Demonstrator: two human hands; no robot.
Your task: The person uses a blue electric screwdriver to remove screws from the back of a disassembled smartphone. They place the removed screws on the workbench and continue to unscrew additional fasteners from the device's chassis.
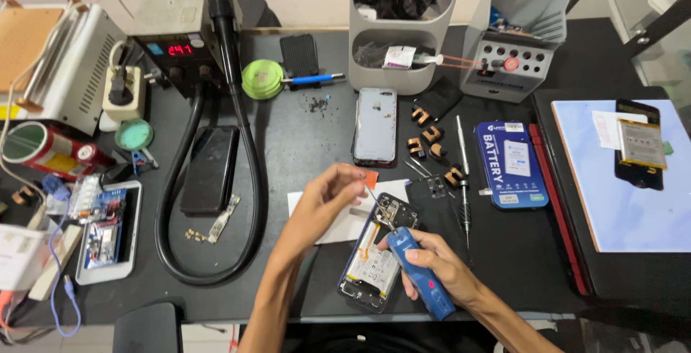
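An opened phone (374, 259) lies face down near the table's front edge, its white battery and circuit board exposed. My right hand (439, 270) grips a blue electric screwdriver (421, 274), its tip at the phone's upper end. My left hand (327, 198) hovers just above and left of the phone, pinching thin tweezers (378, 205) that point down at the same spot. A white sheet of paper (338, 213) lies under my left hand.
A phone back cover (376, 125) lies beyond. A blue battery box (511, 164), a slim screwdriver (463, 180) and small clips (430, 136) sit to the right. A hot-air station (183, 33) with black hose (252, 180), a dark phone (210, 169), grey organisers (403, 25) and a board (626, 180) surround them.
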